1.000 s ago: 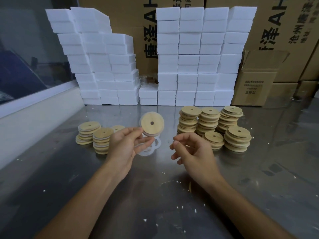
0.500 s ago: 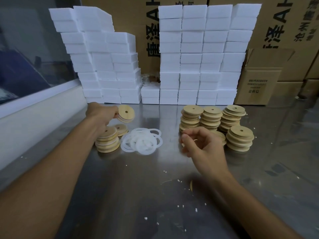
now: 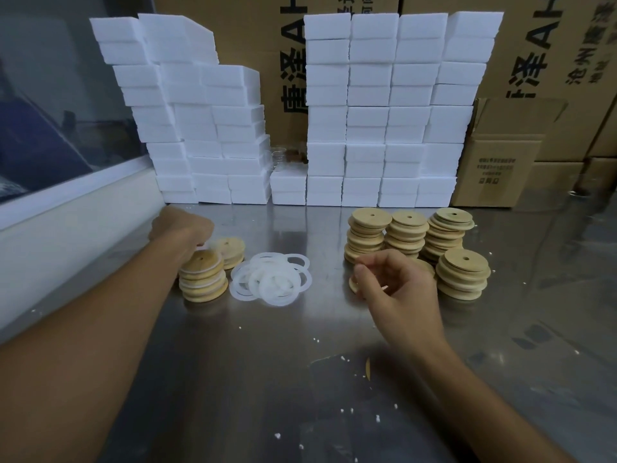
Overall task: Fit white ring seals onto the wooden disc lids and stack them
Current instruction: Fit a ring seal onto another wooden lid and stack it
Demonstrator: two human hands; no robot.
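My left hand (image 3: 182, 228) reaches far left, knuckles up, its fingertips at the left edge of a wooden lid (image 3: 229, 246) that lies on a low stack. Its grip is hidden by the back of the hand. Just in front stands a taller stack of ringed lids (image 3: 203, 279). A loose pile of white ring seals (image 3: 271, 278) lies on the steel table (image 3: 273, 362) between my hands. My right hand (image 3: 399, 289) is curled in front of several stacks of bare lids (image 3: 409, 233). The edge of a wooden lid (image 3: 352, 284) shows under its thumb.
White foam blocks (image 3: 384, 111) are stacked in a wall along the back. Cardboard boxes (image 3: 497, 168) stand behind and to the right. A white ledge (image 3: 76, 222) borders the table on the left. Small white crumbs dot the table.
My left hand carried the ringed lid from the middle to the far left and lowered it onto the low stack. My right hand moved forward to the bare lid stacks.
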